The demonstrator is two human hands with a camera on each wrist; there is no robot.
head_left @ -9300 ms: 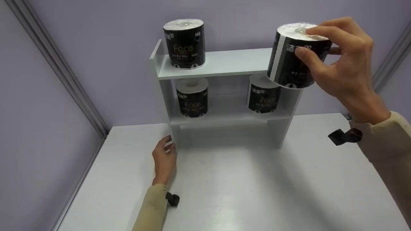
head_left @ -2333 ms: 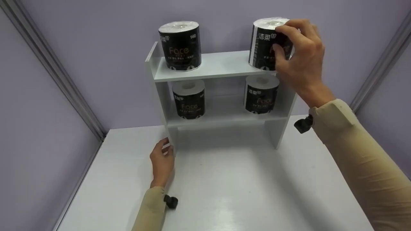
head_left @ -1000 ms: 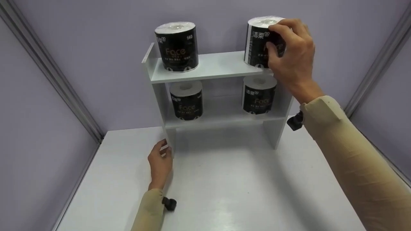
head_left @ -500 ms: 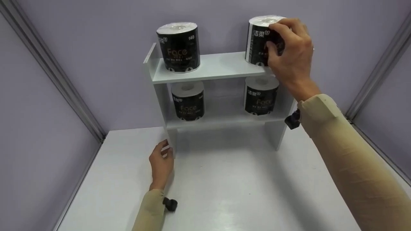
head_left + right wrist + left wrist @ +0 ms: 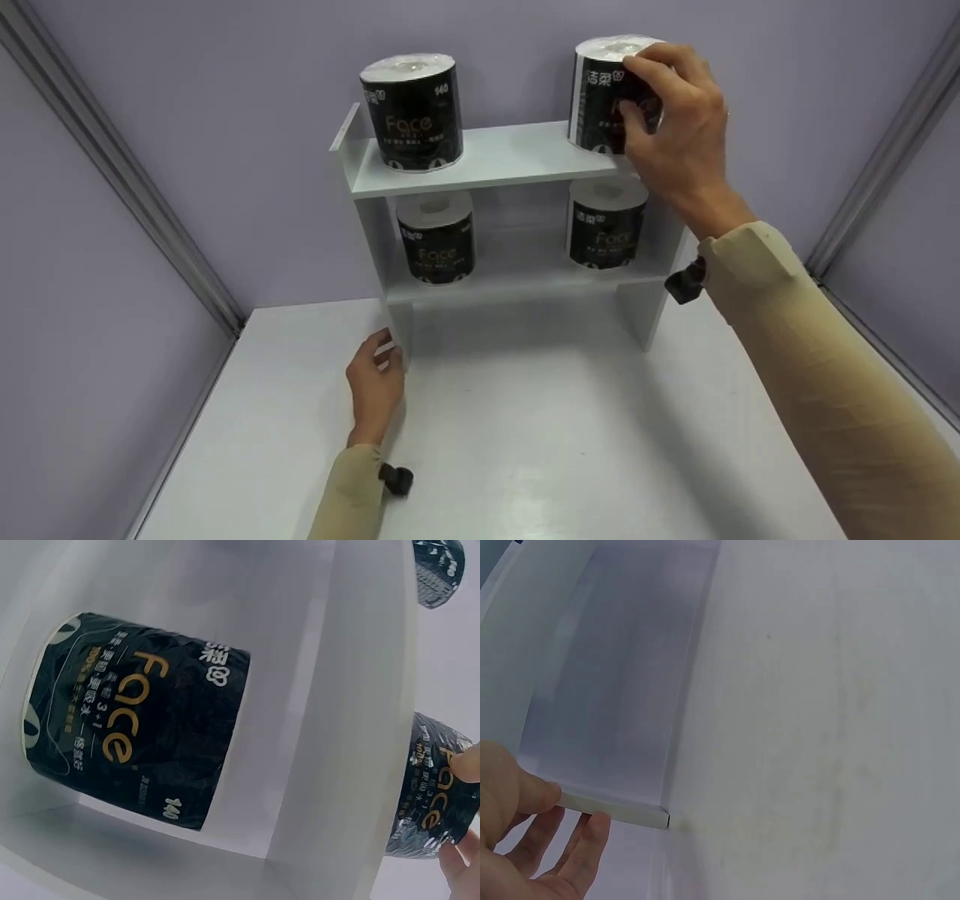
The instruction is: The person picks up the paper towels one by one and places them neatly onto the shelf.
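Observation:
My right hand [image 5: 679,124] grips a black-labelled, plastic-wrapped toilet paper roll [image 5: 596,105] at the right end of the top shelf, thumb in front and fingers over its upper right side. The right wrist view shows that same roll [image 5: 427,787] at its right edge with fingertips on the label. My left hand [image 5: 376,386] pinches the lower left side panel of a small white shelf unit [image 5: 517,154]. In the left wrist view the thumb [image 5: 536,795] and fingers lie on either side of the panel's edge [image 5: 615,810].
A matching roll [image 5: 412,116] stands at the top shelf's left end. Two more, a left roll [image 5: 439,244] and a right roll [image 5: 606,229], stand on the middle shelf. The unit stands on a white table [image 5: 510,442] before a pale purple wall [image 5: 517,82].
From being held up at the right, the roll in my right hand has moved left and down to the top shelf. In the last second it stays nearly still. The left hand keeps its place.

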